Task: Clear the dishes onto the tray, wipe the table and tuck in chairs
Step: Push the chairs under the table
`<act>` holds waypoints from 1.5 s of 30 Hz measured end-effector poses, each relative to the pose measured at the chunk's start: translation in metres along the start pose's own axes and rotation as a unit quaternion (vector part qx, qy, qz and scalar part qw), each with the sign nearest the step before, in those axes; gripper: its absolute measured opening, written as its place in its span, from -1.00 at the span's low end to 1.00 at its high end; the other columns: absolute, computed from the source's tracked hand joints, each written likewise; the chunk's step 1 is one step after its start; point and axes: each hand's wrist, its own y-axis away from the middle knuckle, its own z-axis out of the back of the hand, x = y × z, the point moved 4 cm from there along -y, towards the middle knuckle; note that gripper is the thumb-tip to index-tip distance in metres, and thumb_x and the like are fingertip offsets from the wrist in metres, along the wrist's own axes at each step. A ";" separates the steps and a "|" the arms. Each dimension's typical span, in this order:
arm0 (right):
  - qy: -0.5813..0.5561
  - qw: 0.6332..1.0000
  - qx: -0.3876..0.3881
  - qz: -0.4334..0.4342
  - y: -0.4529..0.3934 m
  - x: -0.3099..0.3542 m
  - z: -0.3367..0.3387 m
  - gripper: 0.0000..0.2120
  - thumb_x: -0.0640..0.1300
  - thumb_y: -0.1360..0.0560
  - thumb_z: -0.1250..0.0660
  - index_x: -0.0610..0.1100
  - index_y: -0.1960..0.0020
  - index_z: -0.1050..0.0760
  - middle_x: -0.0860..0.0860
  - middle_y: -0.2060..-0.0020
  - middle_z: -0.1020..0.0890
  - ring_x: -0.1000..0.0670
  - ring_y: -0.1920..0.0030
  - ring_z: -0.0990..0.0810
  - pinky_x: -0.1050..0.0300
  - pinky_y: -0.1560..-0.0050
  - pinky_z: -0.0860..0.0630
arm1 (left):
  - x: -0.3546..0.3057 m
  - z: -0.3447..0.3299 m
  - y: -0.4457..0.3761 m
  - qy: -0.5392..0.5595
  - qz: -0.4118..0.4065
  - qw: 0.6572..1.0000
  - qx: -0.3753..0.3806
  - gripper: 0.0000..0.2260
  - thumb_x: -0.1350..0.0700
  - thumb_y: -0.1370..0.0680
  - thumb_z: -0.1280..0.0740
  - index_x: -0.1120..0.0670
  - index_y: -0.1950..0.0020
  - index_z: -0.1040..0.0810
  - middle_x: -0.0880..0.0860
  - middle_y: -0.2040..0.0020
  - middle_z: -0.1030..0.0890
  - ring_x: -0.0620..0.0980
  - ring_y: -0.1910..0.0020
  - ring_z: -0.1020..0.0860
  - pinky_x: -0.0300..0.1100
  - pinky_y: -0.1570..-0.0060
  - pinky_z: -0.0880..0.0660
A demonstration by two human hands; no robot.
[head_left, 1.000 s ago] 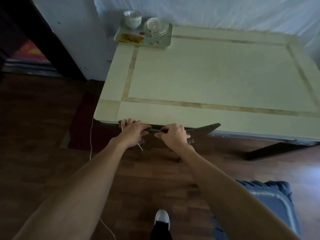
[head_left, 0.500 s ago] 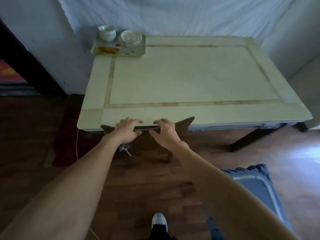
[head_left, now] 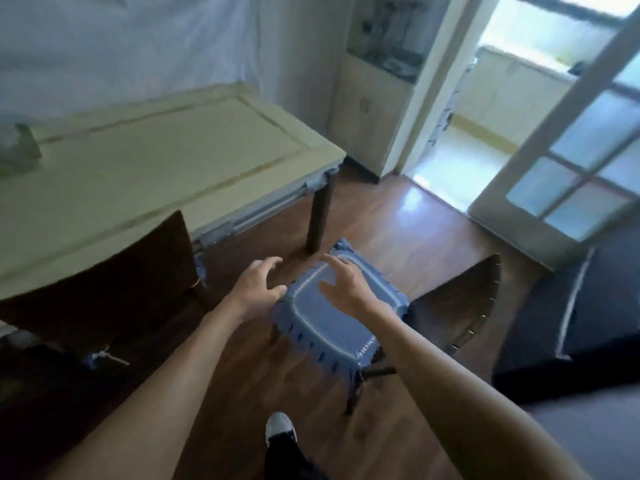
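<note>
The cream table (head_left: 145, 174) fills the upper left. One dark wooden chair (head_left: 110, 278) stands pushed against its near edge. A second chair with a blue seat cushion (head_left: 332, 323) stands out on the floor to the right of the table leg, its dark backrest (head_left: 464, 306) facing away from the table. My left hand (head_left: 258, 285) hovers open at the cushion's left edge. My right hand (head_left: 346, 285) is spread open just above the cushion. Whether either hand touches it is unclear. The tray (head_left: 17, 150) shows as a blur at the far left.
A dark sofa (head_left: 571, 323) stands at the right, close behind the second chair. A cabinet (head_left: 370, 109) and an open glass door (head_left: 571, 161) lie beyond the table. My shoe (head_left: 280, 431) is on the wooden floor below the chair.
Both hands let go of the first chair's backrest. My view swung right, and the hands now reach over the blue-cushioned chair.
</note>
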 end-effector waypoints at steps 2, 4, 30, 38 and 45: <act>0.009 0.998 -0.035 -0.045 0.043 -0.053 0.032 -0.48 -0.23 -0.51 -0.35 -0.14 -0.46 -0.40 -0.16 -0.39 -0.47 -0.15 -0.41 -0.41 0.12 -0.35 -0.27 | -0.036 -0.047 0.005 -0.008 -0.025 0.998 0.049 -0.45 0.11 -0.49 -0.42 0.09 -0.46 -0.38 0.15 -0.30 -0.49 0.08 -0.30 -0.47 -0.21 -0.25 -0.33; 0.009 0.994 -0.058 -0.091 0.082 -0.104 0.061 -0.50 -0.25 -0.51 -0.32 -0.14 -0.45 -0.41 -0.15 -0.39 -0.47 -0.14 -0.43 -0.38 0.10 -0.40 -0.26 | -0.070 -0.093 0.012 -0.015 -0.047 0.994 0.093 -0.45 0.10 -0.50 -0.42 0.09 -0.47 -0.37 0.13 -0.30 -0.49 0.06 -0.30 -0.47 -0.18 -0.27 -0.34; 0.328 0.915 0.208 0.106 0.016 -0.400 0.186 -0.70 -0.12 -0.59 -0.28 0.00 -0.31 -0.50 -0.03 -0.26 -0.48 -0.15 -0.47 -0.17 -0.65 -0.30 0.00 | -0.237 -0.392 -0.053 -0.351 -0.037 0.919 0.173 -0.58 0.21 -0.51 -0.21 0.02 -0.35 -0.26 0.11 -0.15 -0.61 0.25 -0.11 -0.61 0.08 0.01 -0.50; 0.385 0.892 0.194 0.140 -0.039 -0.352 0.157 -0.74 -0.07 -0.59 -0.29 -0.02 -0.27 -0.43 0.00 -0.21 -0.53 -0.15 -0.38 -0.29 -0.76 -0.19 -0.04 | -0.198 -0.333 -0.082 -0.341 0.017 0.932 0.125 -0.50 0.24 -0.50 -0.24 -0.02 -0.42 -0.26 0.11 -0.12 -0.63 0.23 -0.08 -0.62 0.04 0.04 -0.51; 0.337 0.904 0.214 0.153 -0.120 -0.279 0.117 -0.85 -0.08 -0.59 -0.29 -0.06 -0.14 -0.47 -0.03 -0.11 -0.54 -0.16 -0.31 -0.32 -0.81 -0.14 0.09 | -0.132 -0.260 -0.124 -0.278 0.120 0.952 0.036 -0.46 0.33 -0.52 -0.16 -0.16 -0.40 -0.29 0.04 -0.15 -0.62 0.16 -0.11 -0.61 0.01 -0.05 -0.46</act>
